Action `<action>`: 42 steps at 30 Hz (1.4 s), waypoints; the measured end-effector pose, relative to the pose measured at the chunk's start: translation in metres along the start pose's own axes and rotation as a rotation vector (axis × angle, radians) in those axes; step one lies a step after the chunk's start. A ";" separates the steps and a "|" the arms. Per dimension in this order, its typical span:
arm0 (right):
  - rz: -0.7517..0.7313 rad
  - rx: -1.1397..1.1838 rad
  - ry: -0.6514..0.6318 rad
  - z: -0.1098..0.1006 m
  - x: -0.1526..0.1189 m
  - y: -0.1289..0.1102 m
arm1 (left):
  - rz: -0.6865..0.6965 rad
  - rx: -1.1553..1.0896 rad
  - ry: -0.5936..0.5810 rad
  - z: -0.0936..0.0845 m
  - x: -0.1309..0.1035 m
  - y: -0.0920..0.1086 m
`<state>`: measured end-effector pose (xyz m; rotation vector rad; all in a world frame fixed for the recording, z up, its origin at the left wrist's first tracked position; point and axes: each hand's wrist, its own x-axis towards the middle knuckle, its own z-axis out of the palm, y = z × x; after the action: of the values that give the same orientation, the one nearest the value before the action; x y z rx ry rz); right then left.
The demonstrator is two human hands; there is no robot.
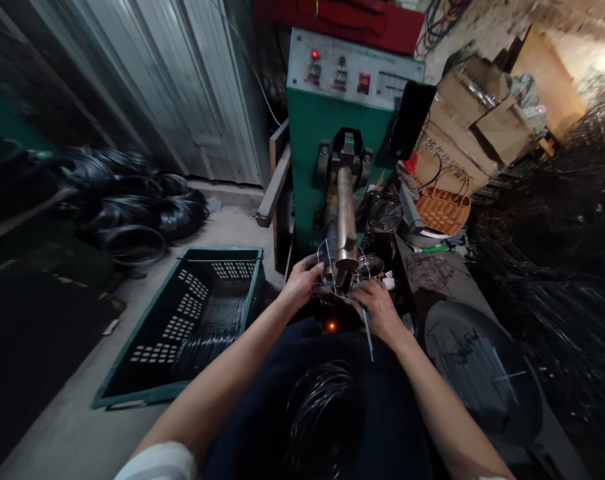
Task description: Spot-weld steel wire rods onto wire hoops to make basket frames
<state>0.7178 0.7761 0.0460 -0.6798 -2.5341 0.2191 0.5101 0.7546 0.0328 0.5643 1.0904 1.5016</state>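
My left hand point(302, 281) is closed on the left side of a round frame of thin metal wire point(331, 267). This frame sits around the tip of a thick metal arm point(346, 210) that juts from a green machine point(307, 153), seemingly a spot welder. On the frame's near right side, my right hand point(376, 308) is closed too, with thin metal rods point(368, 339) poking down from its fingers. Where the rods meet the frame is too small to make out. Dark wire rings point(320, 400) lie on my lap.
At left stands a green plastic crate point(222, 252) holding wire rings, with black wire coils point(152, 207) behind it. To the right are a dark round pan point(432, 320) of short rods, a wicker basket point(443, 210) and cardboard boxes point(452, 140). A phone point(411, 120) is fixed to the machine.
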 end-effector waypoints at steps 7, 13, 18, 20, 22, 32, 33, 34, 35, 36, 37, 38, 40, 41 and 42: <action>0.017 0.101 0.048 0.005 0.009 0.009 | 0.019 -0.020 0.013 -0.003 0.014 0.002; 0.022 0.167 0.046 0.009 0.016 0.018 | 0.046 -0.047 0.009 -0.001 0.022 0.003; -0.019 0.150 0.067 0.007 0.011 0.006 | 0.064 -0.010 0.025 0.005 0.013 0.007; -0.018 0.156 0.052 0.003 0.001 -0.010 | 0.055 0.021 0.012 0.004 0.002 0.004; -0.001 0.206 0.022 -0.005 -0.012 -0.029 | 0.015 0.063 -0.011 0.000 -0.013 -0.002; 0.584 0.815 0.140 -0.038 -0.082 -0.070 | -0.086 0.198 -0.028 -0.024 -0.098 -0.016; 0.661 0.894 0.120 -0.036 -0.086 -0.073 | -0.091 0.202 -0.027 -0.024 -0.103 -0.017; 0.711 0.957 0.096 -0.034 -0.090 -0.075 | -0.092 0.207 -0.023 -0.026 -0.107 -0.019; 0.734 1.003 0.069 -0.033 -0.092 -0.078 | -0.087 0.211 -0.016 -0.027 -0.110 -0.020; 0.737 1.035 0.042 -0.033 -0.094 -0.080 | -0.086 0.215 -0.009 -0.028 -0.113 -0.023; 0.724 1.049 0.026 -0.034 -0.095 -0.082 | -0.091 0.217 0.001 -0.030 -0.114 -0.025; 0.695 1.042 0.019 -0.035 -0.095 -0.084 | -0.101 0.213 0.013 -0.031 -0.116 -0.026; 0.569 0.964 -0.006 -0.039 -0.095 -0.083 | -0.130 0.184 0.038 -0.033 -0.120 -0.028; 0.468 0.895 -0.038 -0.040 -0.095 -0.082 | -0.149 0.166 0.049 -0.032 -0.122 -0.028; 0.349 0.811 -0.083 -0.040 -0.095 -0.080 | -0.169 0.152 0.059 -0.031 -0.124 -0.027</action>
<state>0.7750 0.6597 0.0619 -0.7556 -2.0908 1.3200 0.5279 0.6257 0.0223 0.5214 1.2736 1.3035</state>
